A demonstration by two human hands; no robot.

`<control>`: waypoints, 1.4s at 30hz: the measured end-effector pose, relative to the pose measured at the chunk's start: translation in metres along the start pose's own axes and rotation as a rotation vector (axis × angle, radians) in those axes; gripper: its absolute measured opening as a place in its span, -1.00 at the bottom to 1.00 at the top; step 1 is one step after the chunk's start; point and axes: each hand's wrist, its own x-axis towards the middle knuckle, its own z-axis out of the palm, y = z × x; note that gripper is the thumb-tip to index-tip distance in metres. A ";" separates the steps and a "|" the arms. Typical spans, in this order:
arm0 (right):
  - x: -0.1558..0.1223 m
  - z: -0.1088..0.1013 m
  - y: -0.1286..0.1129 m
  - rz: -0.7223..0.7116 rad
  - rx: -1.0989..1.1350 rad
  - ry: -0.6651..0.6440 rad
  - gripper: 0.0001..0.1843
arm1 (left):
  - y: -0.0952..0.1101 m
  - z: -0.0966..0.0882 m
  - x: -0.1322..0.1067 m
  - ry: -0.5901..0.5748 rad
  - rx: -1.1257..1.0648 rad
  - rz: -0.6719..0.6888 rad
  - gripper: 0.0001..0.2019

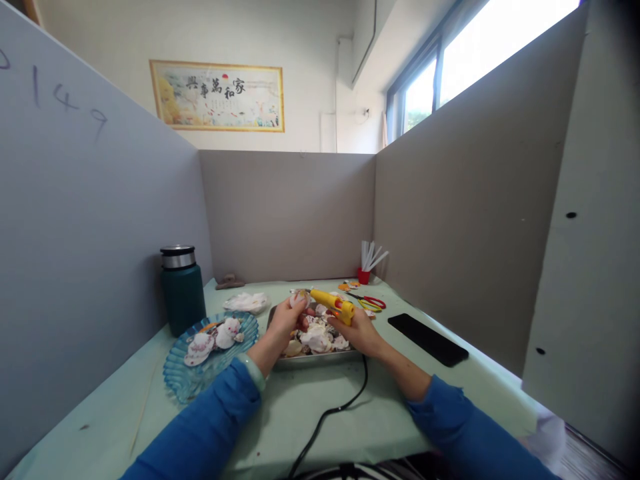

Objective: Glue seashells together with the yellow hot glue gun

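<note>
My right hand (361,331) is wrapped round a yellow hot glue gun (327,301), its nozzle pointing left. A pale seashell (299,299) is pinched in the fingers of my left hand (284,325), right at the nozzle. I cannot tell whether the tip touches the shell. Below both hands lies a metal tray (320,361) filled with white and brownish seashells (318,337). From the gun's side a black cord (327,414) runs down over the table's front edge.
To the left, a blue glass plate (176,373) bears several shells, with a green bottle (183,293) behind it. Scissors (373,303), a black phone (428,340) and a red cup (364,275) of white sticks stand or lie right. Grey partitions (290,213) enclose the table.
</note>
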 end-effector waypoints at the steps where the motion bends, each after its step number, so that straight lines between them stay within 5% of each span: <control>1: 0.000 0.000 0.000 0.002 -0.003 0.002 -0.66 | 0.000 0.000 0.000 0.001 0.002 0.001 -0.71; 42: 0.000 0.001 0.003 0.001 0.010 -0.014 -0.66 | -0.001 0.000 -0.001 -0.010 0.049 0.002 -0.67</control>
